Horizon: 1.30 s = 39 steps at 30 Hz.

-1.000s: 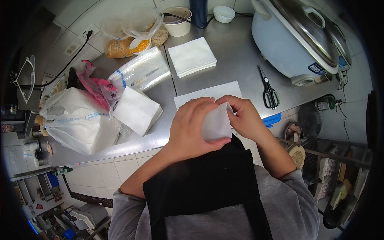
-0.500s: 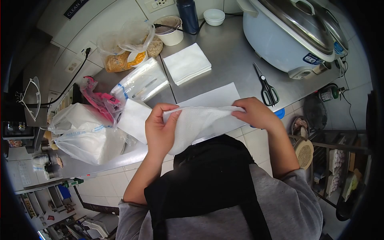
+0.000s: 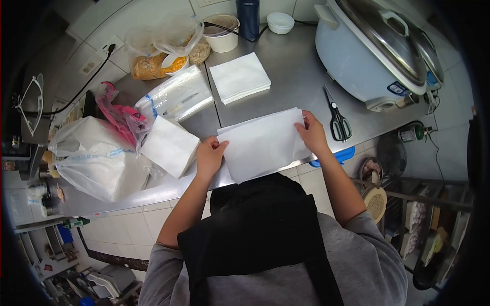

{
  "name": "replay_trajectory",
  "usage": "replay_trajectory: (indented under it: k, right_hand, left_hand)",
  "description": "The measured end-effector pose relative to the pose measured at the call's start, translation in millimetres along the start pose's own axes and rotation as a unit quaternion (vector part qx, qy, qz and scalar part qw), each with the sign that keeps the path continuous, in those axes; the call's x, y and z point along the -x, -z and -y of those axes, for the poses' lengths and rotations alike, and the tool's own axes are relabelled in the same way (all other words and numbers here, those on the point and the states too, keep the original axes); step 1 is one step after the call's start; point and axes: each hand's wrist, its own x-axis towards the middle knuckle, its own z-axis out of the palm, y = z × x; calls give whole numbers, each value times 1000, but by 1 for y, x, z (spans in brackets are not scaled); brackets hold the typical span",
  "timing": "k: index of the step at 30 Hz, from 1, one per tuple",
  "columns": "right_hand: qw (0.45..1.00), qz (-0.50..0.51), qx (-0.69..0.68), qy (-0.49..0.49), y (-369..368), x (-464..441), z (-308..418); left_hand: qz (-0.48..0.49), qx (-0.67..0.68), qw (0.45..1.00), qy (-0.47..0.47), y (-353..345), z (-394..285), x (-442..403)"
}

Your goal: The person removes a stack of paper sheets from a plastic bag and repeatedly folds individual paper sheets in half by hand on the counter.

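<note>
Well to the left of the folded stack (image 3: 240, 78), and nearer to the body, a bulging white plastic bag (image 3: 102, 160) is set down. A pink plastic wrapper (image 3: 121, 113) is bunched against it, also left of the folded stack. Farther back on that side, a bag of brown food (image 3: 147, 66) is seen, with a cup of orange food (image 3: 176, 65) pressed close to it. A thick white pile (image 3: 171, 146) is placed left of the folded stack and nearer to the body; a clear packet (image 3: 190, 91) is laid just beside the folded stack on its left.

Below the folded stack and slightly left, the left edge of the white sheet (image 3: 265, 145) is pinched narrowly in the left hand (image 3: 209, 157). A lidded tub (image 3: 223, 38) and a dark blue bottle (image 3: 248, 20) are stood behind the folded stack. The white sheet is held on the near side of the folded stack, apart from it, over the front edge of the metal desk (image 3: 301, 66). Small white bowls (image 3: 280, 23) are placed behind the folded stack, to its right. Below and right of it, the sheet's right edge is gripped in the right hand (image 3: 313, 135), thumb on top. Farther right of the folded stack, scissors (image 3: 335, 118) are laid, and a pale blue cooker (image 3: 352, 61) is stood beyond them.
</note>
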Motion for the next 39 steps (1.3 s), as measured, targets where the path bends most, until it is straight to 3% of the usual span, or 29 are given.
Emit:
replay_trajectory:
  k: [22,39]
  right_hand:
    - [998,24,58,-24,1,-7,10]
    - [996,38,65,-40,7,-18,8]
  left_hand:
    - [-27,-84,996,20,-4,-7,-16]
    - [-50,-184,979,-74,-6,6,-20]
